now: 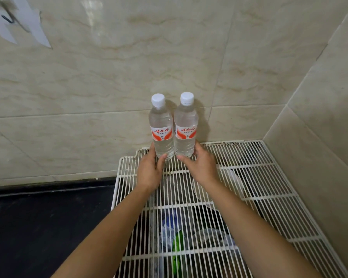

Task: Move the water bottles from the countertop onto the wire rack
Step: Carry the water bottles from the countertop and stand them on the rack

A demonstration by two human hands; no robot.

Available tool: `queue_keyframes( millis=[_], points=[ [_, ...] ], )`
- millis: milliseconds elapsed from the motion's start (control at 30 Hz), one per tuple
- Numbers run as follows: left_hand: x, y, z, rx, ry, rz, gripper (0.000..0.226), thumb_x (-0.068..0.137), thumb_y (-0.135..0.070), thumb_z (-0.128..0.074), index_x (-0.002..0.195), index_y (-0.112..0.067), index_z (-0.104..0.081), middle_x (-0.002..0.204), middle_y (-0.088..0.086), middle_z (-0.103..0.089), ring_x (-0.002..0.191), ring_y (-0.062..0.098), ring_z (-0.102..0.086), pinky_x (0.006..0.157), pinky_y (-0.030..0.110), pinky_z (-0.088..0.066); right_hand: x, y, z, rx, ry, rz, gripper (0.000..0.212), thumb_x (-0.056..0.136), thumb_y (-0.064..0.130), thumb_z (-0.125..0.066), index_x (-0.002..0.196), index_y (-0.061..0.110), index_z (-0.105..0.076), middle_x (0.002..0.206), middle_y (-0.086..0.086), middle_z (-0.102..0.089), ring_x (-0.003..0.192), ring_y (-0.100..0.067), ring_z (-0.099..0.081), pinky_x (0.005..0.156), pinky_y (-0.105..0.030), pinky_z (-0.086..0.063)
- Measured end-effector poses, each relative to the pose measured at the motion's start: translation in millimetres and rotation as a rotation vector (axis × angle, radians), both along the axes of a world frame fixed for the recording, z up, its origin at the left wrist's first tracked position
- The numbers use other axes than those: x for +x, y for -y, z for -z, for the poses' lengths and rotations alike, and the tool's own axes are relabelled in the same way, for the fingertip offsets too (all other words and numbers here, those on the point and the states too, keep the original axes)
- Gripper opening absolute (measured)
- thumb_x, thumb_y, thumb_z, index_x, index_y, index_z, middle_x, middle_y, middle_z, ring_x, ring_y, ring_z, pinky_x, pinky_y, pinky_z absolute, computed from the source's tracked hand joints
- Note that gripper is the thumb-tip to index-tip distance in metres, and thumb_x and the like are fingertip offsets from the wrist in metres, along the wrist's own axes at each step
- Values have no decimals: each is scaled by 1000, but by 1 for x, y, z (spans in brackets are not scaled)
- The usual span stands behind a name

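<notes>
Two bare forearms (113, 223) reach over a white wire rack (269, 177). Left hand (149, 169): fingers and thumb wrapped round the foot of a clear plastic water bottle (162, 129) with white cap and red-and-white label. Right hand (201, 167): likewise gripping the twin bottle (186, 129). Both bottles upright, touching, at the rack's rear by the beige tiled wall (109, 77). Their bases are hidden, seemingly resting on the wires. The low grip probably steadies them over the gaps. Black countertop (38, 227): left.

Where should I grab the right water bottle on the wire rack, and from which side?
Its lower body, under the label, from the front right: the right bottle stands upright with the left bottle tight against its other side. The right hand grips there.
</notes>
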State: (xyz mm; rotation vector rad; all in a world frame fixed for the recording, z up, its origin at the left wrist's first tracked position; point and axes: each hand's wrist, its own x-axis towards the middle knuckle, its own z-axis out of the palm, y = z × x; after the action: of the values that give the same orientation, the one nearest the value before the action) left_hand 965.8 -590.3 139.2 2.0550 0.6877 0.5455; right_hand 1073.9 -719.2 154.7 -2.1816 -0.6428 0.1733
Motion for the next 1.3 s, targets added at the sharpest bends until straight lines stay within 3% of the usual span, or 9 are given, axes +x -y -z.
queue_keyframes(
  millis=[233,333,433,600,700,833,967,1167,1300],
  points=[
    [-2,-2,-4,-23,-23,28,53,102,-41,-50,153,-35,-34,145,-5,-58,131,15,-56,109,43,-47,-3,-4,-3,-40,-28,55,76,76,51,-84,140,26,-53,125,2,-70,114,-22,-66,98,-46,-56],
    [-6,-4,-16,-91,-75,93,55,104,-32,-52,155,-32,-31,151,-3,-52,136,18,-51,112,46,-45,-4,3,-14,-121,-92,-10,103,78,39,-85,159,27,-24,158,-6,-43,144,-30,-44,116,-54,-41],
    [-14,-6,-34,-100,-119,46,61,103,-32,-55,156,-25,-28,158,3,-43,143,25,-44,114,51,-42,-12,22,-31,-168,9,-9,97,94,34,-70,164,21,-4,171,-7,-9,156,-31,-20,123,-46,-25],
    [-59,-4,-86,381,-150,-137,68,106,-46,-39,161,-13,-17,169,10,-17,156,27,-16,127,44,-16,-16,42,-74,23,293,50,79,104,44,-49,164,18,-5,172,-11,1,158,-32,-7,128,-49,-13],
    [-111,-1,-118,673,-75,-316,68,104,-53,-34,160,-15,-24,168,14,-18,156,31,-15,125,47,-16,-24,33,-106,186,531,12,74,102,44,-50,162,12,-20,170,-22,-6,156,-38,-12,125,-48,-12],
    [-208,9,-119,930,-199,-548,68,100,-57,-38,157,-20,-35,167,17,-21,155,37,-18,119,57,-21,-63,6,-101,307,749,-146,71,99,43,-56,157,7,-36,164,-32,-18,153,-44,-19,122,-53,-18],
    [-304,22,-114,997,-386,-700,71,97,-61,-43,155,-19,-40,166,20,-22,153,41,-21,116,63,-23,-139,-27,-80,298,707,-401,77,97,48,-57,160,12,-30,168,-27,-11,156,-41,-8,126,-51,-4],
    [-449,33,-124,974,-501,-932,73,94,-62,-40,153,-18,-43,165,20,-25,152,41,-23,114,63,-25,-284,-79,-90,316,694,-667,77,95,54,-53,157,12,-35,168,-25,-12,156,-41,-11,124,-60,-15],
    [-562,28,-125,953,-534,-1054,73,95,-60,-41,153,-16,-42,163,23,-28,151,43,-24,113,64,-27,-392,-113,-97,349,703,-804,73,97,51,-56,157,16,-34,170,-21,-11,158,-37,-7,125,-55,-9]
  ],
)
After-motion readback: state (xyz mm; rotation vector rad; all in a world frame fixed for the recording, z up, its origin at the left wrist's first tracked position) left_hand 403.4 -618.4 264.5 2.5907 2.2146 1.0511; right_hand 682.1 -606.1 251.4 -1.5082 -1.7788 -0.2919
